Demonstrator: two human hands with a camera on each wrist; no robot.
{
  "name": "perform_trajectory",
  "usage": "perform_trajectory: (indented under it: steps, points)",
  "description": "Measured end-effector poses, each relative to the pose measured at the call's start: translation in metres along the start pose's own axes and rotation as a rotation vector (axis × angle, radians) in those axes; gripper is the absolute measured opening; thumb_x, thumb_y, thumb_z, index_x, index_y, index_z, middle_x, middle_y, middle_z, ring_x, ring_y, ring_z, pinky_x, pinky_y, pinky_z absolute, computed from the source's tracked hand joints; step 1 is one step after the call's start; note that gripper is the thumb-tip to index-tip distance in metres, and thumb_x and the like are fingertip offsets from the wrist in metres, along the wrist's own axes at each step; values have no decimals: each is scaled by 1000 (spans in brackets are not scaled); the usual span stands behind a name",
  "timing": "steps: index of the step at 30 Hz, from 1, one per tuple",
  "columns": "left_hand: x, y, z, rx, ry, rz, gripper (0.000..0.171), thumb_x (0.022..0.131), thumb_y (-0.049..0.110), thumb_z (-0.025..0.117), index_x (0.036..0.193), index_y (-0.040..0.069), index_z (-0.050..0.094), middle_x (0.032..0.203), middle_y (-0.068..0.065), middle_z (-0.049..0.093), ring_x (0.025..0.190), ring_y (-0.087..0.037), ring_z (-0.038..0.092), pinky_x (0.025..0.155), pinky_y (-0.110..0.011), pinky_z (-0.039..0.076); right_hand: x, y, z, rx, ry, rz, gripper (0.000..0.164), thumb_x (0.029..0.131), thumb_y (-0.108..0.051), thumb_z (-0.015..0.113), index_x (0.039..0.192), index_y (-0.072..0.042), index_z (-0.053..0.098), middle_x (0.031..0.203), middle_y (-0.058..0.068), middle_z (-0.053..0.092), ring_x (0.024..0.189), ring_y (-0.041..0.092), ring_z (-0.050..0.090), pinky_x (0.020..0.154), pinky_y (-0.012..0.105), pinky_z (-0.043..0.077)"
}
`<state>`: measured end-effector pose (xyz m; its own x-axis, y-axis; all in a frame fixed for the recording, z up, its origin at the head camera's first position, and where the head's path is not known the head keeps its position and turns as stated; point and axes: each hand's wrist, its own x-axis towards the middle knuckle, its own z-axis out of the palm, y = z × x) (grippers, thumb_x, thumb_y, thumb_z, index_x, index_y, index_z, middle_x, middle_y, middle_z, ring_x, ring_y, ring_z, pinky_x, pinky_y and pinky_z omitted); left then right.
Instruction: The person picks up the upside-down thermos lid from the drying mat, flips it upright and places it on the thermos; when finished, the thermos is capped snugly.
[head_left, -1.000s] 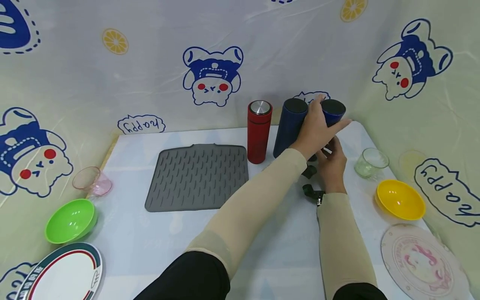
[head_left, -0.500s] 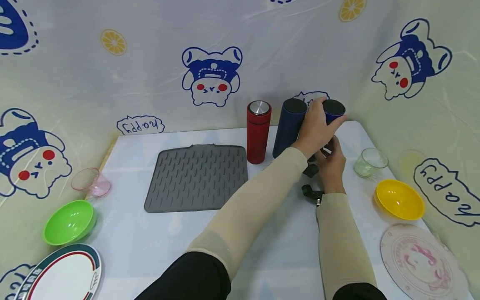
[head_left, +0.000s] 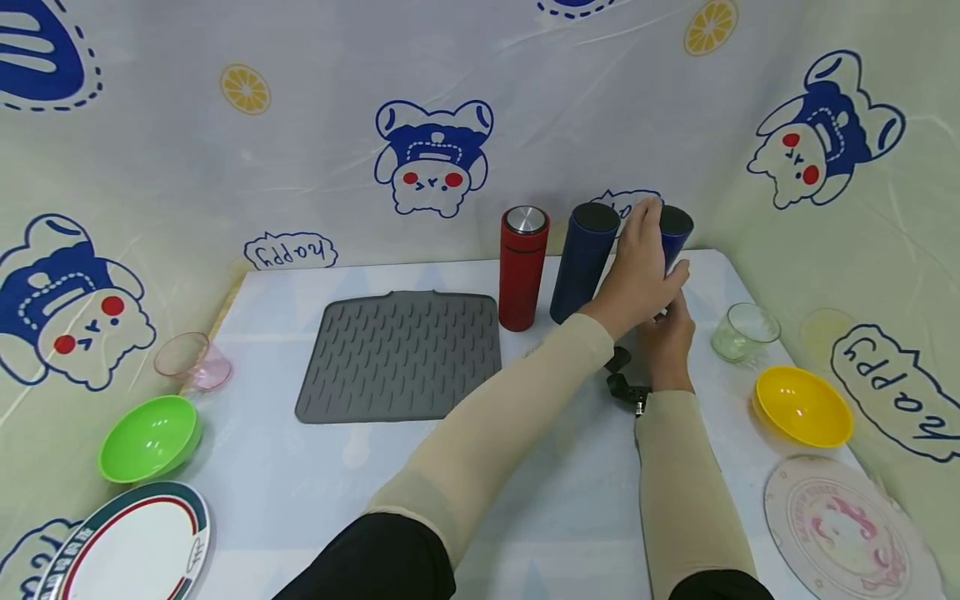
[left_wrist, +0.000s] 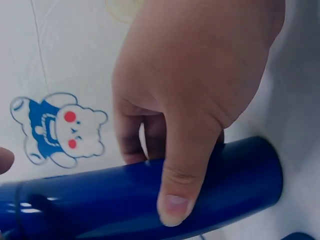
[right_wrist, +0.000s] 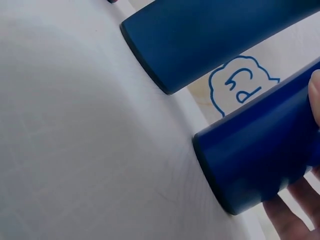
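Note:
My left hand reaches across to the top of the bright blue thermos, fingers fairly straight beside its dark end and thumb off to the right. In the left wrist view, one fingertip shows just off the thermos. Lower down, my right hand grips the thermos body, its thumb across the blue side and its fingers behind. The right wrist view has the thermos tilted, its dark base low and fingers around it. A darker blue thermos stands close on the left.
A red thermos stands beside a grey ridged mat. Right side: a greenish glass, yellow bowl and pink-patterned plate. Left side: a pink glass, green bowl and white plate.
My left hand has turned more upright, its thumb shifting lower on the thermos. The head view has shifted slightly. My right hand keeps its place low on the thermos.

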<state>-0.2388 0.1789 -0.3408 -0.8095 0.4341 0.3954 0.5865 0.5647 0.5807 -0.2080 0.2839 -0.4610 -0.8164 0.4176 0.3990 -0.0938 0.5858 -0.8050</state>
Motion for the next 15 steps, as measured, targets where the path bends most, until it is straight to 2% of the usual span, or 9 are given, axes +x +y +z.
perform_trajectory:
  steps: [4,7,11,15]
  points:
    - [-8,1,-11,135,13,71,81,93,37,51,150,11,0,154,-3,-10,137,-8,-10,104,-18,0,4,0,4,-54,34,-21,30,91,-26,59,119,-16,58,101,7,65,87,23,60,73,39,45]
    - [-18,0,-21,173,25,155,78,93,35,50,150,9,3,154,-7,-4,138,-12,-7,105,-21,0,4,2,4,-47,55,-42,34,90,-31,61,121,-17,58,105,6,65,94,21,61,78,39,47]
    - [-40,-10,-43,155,47,348,71,92,29,53,148,5,17,153,-9,14,139,-12,4,106,-20,8,0,3,0,49,85,-33,46,84,-31,69,126,-17,57,113,4,63,99,18,61,81,38,50]
    - [-65,-21,-80,164,66,529,58,91,26,54,142,4,35,146,-10,31,137,-11,17,105,-20,16,-1,-7,-12,126,105,-14,64,76,-32,79,132,-17,52,123,1,58,105,18,58,86,38,47]
